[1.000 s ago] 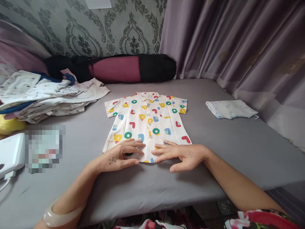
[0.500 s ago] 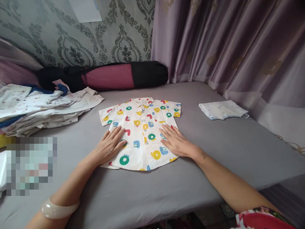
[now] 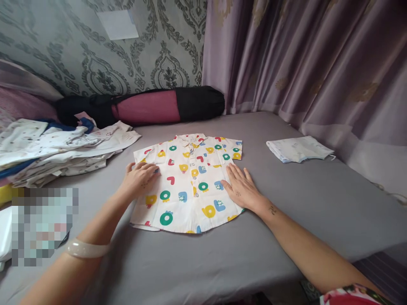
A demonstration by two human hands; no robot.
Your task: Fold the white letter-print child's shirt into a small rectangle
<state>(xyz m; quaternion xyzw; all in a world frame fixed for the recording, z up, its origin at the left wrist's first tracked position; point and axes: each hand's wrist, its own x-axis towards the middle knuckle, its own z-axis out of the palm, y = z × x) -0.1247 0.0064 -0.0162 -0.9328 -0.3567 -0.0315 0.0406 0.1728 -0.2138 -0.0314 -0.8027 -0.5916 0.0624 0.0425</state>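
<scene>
A small short-sleeved shirt, white with red, yellow, green and blue letter-like prints, lies face up with its collar away from me. Its front placket shows buttons, and both sleeves are spread outward. My left hand rests at the shirt's left side just below the sleeve, fingers loosely bent over the fabric and not visibly gripping it. On the opposite side, my right hand lies flat along the edge with its fingers spread. A pale bangle circles my left wrist.
The shirt lies on a grey sheet. Stacked clothes sit at the left, near a blurred-out item. A folded white cloth is at the right. Behind are a black and maroon roll-shaped bag and purple curtains.
My left hand has moved up and outward from the shirt's lower left, its fingers now bent. My right hand has slid slightly outward to the right edge. The view has tilted slightly upward.
</scene>
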